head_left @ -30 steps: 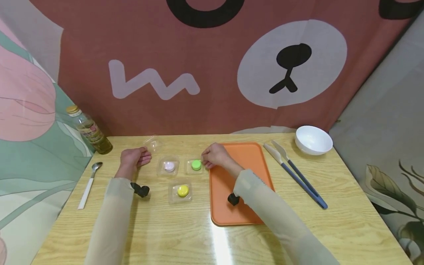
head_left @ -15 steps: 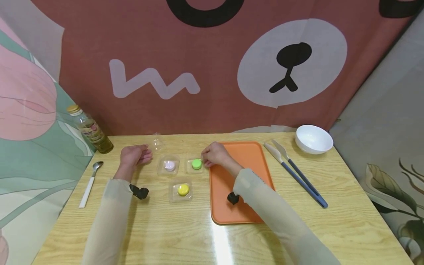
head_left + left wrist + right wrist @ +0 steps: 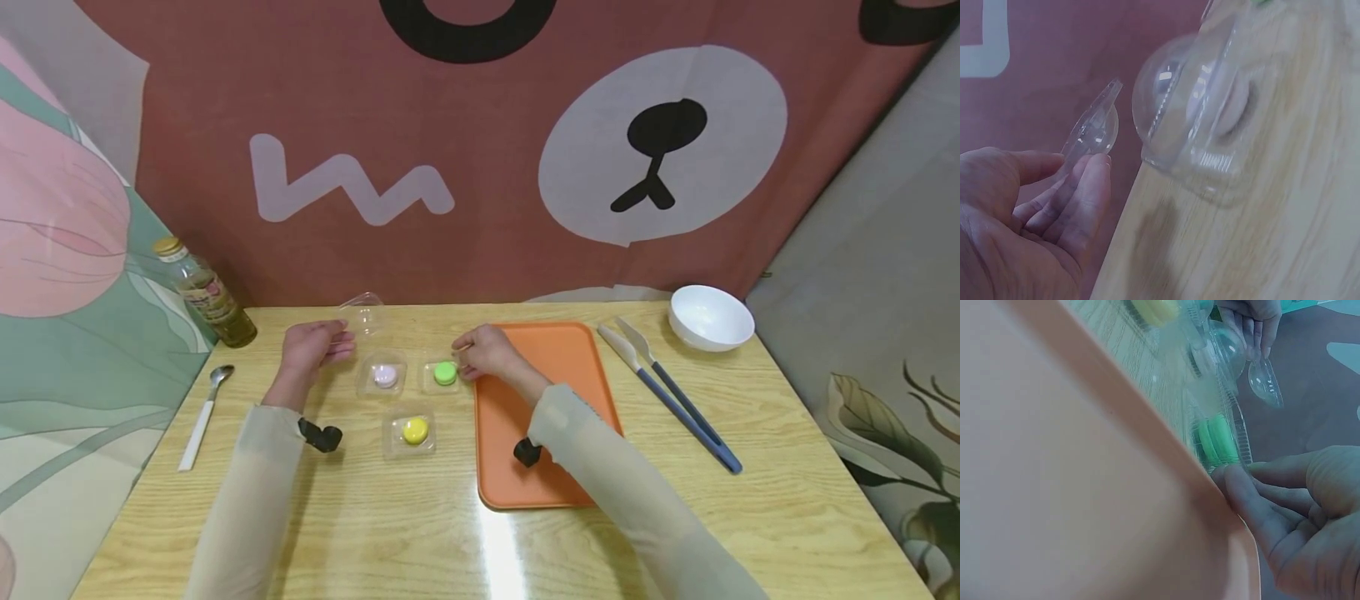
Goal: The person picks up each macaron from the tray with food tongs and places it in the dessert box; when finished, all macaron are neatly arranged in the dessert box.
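Observation:
My left hand (image 3: pixel 311 346) pinches the edge of a clear plastic dome lid (image 3: pixel 365 317) between thumb and fingers, above the back of the table. In the left wrist view that lid (image 3: pixel 1094 128) stands tilted, beside a domed clear box (image 3: pixel 1213 159) with a pale macaron inside. My right hand (image 3: pixel 487 352) is at the right edge of the clear box with the green macaron (image 3: pixel 445 373). The right wrist view shows its thumb and fingers pinching that box's edge, close by the green macaron (image 3: pixel 1217 439). A lilac macaron (image 3: pixel 385 376) and a yellow macaron (image 3: pixel 415 431) sit in their own clear boxes.
An orange tray (image 3: pixel 525 483) lies under my right forearm. To its right are blue-handled tongs (image 3: pixel 686 408) and a white bowl (image 3: pixel 710 318). At the left stand an oil bottle (image 3: pixel 210 300) and, lying flat, a white-handled spoon (image 3: pixel 201 423).
My left hand has shifted a little right and up with the clear lid, which has turned and now shows wider. The right hand has barely moved, and the macarons stay in place.

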The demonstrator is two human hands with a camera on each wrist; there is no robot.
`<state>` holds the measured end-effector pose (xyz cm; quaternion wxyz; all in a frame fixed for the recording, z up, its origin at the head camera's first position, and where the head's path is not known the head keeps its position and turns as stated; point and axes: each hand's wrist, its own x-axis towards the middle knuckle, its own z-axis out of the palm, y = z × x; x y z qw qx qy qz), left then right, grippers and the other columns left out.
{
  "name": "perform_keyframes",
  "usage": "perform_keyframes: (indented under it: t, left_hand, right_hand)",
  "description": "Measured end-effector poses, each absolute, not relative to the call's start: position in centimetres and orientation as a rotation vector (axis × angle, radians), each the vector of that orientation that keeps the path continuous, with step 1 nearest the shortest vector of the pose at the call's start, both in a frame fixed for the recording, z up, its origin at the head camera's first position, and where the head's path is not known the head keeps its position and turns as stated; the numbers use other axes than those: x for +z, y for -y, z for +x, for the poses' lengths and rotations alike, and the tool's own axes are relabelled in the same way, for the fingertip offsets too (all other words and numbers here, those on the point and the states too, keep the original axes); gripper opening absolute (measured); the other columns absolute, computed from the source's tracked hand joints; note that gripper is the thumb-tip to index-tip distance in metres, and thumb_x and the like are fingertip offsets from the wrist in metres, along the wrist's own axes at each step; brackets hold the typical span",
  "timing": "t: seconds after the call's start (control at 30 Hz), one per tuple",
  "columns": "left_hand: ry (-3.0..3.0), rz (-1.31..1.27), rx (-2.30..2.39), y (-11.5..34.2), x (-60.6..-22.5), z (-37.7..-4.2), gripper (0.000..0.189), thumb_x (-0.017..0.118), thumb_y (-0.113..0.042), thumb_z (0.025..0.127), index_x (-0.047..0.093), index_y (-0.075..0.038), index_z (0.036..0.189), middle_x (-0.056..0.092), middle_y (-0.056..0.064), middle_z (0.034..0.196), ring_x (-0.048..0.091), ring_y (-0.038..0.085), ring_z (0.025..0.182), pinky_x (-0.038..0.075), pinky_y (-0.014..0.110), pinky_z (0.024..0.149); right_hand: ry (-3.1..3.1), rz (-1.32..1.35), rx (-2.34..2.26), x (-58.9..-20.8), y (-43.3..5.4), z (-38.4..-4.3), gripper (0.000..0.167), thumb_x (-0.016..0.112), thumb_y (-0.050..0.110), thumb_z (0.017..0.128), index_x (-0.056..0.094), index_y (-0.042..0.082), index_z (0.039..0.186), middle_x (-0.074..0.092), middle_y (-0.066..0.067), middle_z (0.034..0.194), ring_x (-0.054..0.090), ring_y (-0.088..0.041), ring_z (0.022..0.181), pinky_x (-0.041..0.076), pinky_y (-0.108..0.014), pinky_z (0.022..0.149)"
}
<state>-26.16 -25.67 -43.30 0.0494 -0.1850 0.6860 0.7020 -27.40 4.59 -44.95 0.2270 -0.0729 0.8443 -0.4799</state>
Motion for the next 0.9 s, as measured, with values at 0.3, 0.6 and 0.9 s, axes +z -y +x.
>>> perform_keyframes:
  t: [0.3, 0.6, 0.9]
  left_hand:
    - [-2.048, -0.478, 2.147, 24.0, -41.5, -25.3, 0.05, 0.058, -0.009, 0.101, 0.045, 0.015, 0.143, 0.075, 0.0, 0.076, 0.075, 0.011, 0.068, 0.063, 0.032, 0.079]
    - [-2.123, -0.421, 2.107, 23.2, -42.9, -25.8, 0.05, 0.06, -0.017, 0.102, 0.05, 0.011, 0.142, 0.073, -0.007, 0.075, 0.074, 0.006, 0.067, 0.063, 0.024, 0.071]
    - [-2.177, -0.372, 2.054, 22.2, -43.0, -25.7, 0.05, 0.062, -0.018, 0.101, 0.052, 0.011, 0.141, 0.07, -0.006, 0.075, 0.072, 0.004, 0.065, 0.063, 0.027, 0.075]
  right_hand:
    - [-2.258, -0.176, -1.388, -45.1, -4.9, -27.2, 0.036, 0.058, 0.006, 0.101, 0.062, -0.002, 0.136, 0.069, -0.019, 0.124, 0.073, -0.022, 0.084, 0.064, -0.029, 0.072]
    - [-2.212, -0.156, -1.447, -45.4, -5.0, -27.4, 0.037, 0.063, 0.006, 0.099, 0.063, -0.003, 0.134, 0.071, -0.02, 0.119, 0.074, -0.022, 0.081, 0.065, -0.03, 0.072]
    - [-2.197, -0.145, -1.459, -45.6, -5.0, -27.4, 0.035, 0.061, 0.005, 0.098, 0.064, -0.003, 0.133, 0.071, -0.019, 0.115, 0.074, -0.021, 0.08, 0.065, -0.03, 0.072]
